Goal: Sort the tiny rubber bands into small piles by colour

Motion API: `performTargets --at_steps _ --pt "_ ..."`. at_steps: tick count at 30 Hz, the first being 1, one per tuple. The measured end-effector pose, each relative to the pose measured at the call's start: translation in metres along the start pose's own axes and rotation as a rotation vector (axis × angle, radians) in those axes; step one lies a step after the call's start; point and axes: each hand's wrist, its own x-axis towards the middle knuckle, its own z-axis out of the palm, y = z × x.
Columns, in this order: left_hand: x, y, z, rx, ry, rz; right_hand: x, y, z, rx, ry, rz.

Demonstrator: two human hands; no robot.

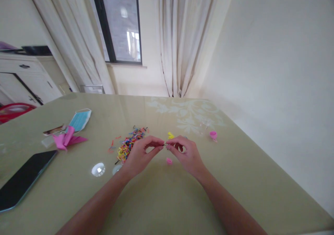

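Observation:
Over the middle of the olive table (167, 200) my left hand (142, 155) and my right hand (186, 155) meet fingertip to fingertip. Both are closed in a pinch on one tiny dark elastic band (164, 144) held between them. A heap of small multicoloured elastic bands (129, 144) lies just left of my left hand. A small pink band (169, 161) rests on the table under my hands, and a small yellow piece (170, 135) sits just beyond them.
A dark tablet (23, 181) lies at the left edge. Further back left are a pink folded paper (66, 140), a blue face mask (79, 120) and a small card (53, 130). A pink cap (213, 135) sits at right. A curtained window and wall stand behind.

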Motion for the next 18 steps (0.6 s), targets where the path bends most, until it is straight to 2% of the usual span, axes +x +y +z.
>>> performTargets --at_steps 4,7,9,11,14,16,18 --pt "-0.001 0.000 0.001 -0.003 -0.014 -0.004 0.000 -0.002 -0.002 -0.002 -0.013 0.005" --pt "0.001 -0.005 -0.004 0.075 0.002 -0.012 0.001 -0.004 -0.006 0.095 0.011 0.067" --pt "0.003 -0.010 -0.012 0.249 0.016 -0.035 0.002 -0.006 -0.011 0.213 0.023 0.132" --pt "0.004 -0.017 -0.021 0.545 0.015 -0.065 0.004 -0.007 -0.016 0.328 0.027 0.187" --pt "0.003 -0.026 -0.033 0.960 -0.048 -0.159 0.005 -0.010 -0.020 0.431 0.030 0.234" --pt "0.002 -0.032 -0.037 1.067 -0.109 -0.229 0.006 -0.011 -0.020 0.452 0.033 0.247" --pt "0.002 -0.036 -0.038 1.080 -0.150 -0.255 0.006 -0.011 -0.021 0.441 0.032 0.253"
